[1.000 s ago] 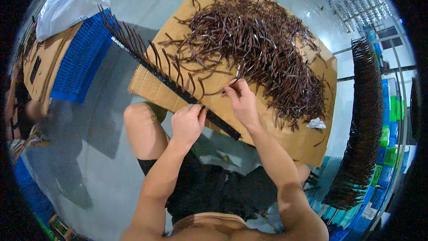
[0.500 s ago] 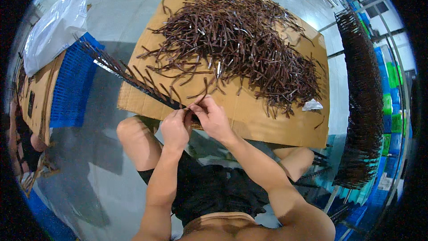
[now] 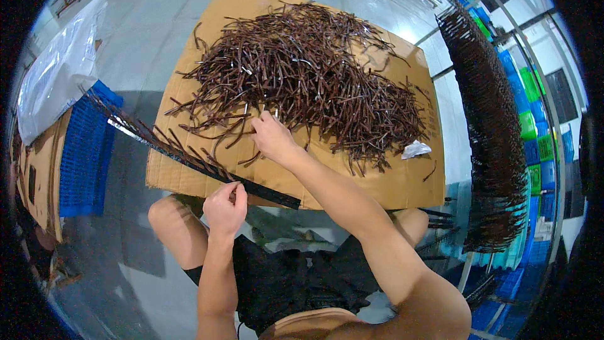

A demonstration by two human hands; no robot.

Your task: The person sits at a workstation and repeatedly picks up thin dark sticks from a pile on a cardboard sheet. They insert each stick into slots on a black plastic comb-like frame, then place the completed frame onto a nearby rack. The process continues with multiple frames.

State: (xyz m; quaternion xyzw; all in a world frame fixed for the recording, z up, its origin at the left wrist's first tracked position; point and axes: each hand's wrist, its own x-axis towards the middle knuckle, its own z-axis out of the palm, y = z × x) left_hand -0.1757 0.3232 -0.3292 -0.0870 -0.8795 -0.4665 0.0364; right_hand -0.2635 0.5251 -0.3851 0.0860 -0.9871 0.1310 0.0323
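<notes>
**Right hand back at the heap, strip held steady**

A pale grey workshop floor (image 3: 157,44) carries a flat sheet of brown cardboard (image 3: 390,182), and the person sits at its near edge with knees drawn up. Spread over the cardboard, beyond both hands, lies a broad heap of thin dark-brown curved pieces (image 3: 302,75).

The left hand (image 3: 225,209) is closed in a pinch around the near end of a long black strip (image 3: 189,157). The strip runs away from that grip up and to the left, across the cardboard's corner, and short brown pieces stand along it like comb teeth.

Half a second ago both hands met at the strip, fingertips together over its near end. Now the right hand (image 3: 272,140) has left it and reached forward to the near fringe of the heap, well beyond the left grip. Its fingers curl down among the loose pieces; whether they have closed on one cannot be told from here. The strip itself has barely shifted. My reading: one piece has been seated on the strip, and the hand has gone for another.

To the left of the left hand stand a blue crate (image 3: 85,151) and a clear plastic bag (image 3: 60,72). Far to the right of the right hand hangs a tall rack thick with the same brown pieces (image 3: 487,119), with blue and green crates (image 3: 531,126) stacked behind it. A scrap of white paper (image 3: 415,149) lies on the cardboard, right of the heap.
</notes>
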